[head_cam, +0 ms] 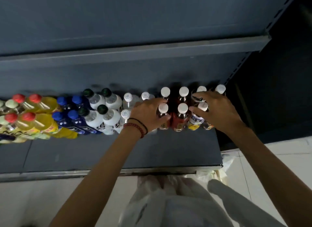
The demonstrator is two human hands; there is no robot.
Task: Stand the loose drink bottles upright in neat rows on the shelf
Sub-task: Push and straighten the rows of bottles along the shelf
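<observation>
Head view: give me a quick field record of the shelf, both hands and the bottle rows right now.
shelf: dark, front strip bare
bottles: upright, two rows along the back
left hand: around a white-capped red bottle, front row
right hand: fingers spread over a white-capped clear bottle; grip unclear
colour order from left: yellow bottles, blue bottles, white bottles
lying bottles: none visible

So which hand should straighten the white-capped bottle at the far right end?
Probably the right hand. It already rests on the clear bottles beside that end bottle, fingers spread. The left hand sits further left, against a red bottle, and would have to cross over.
</observation>
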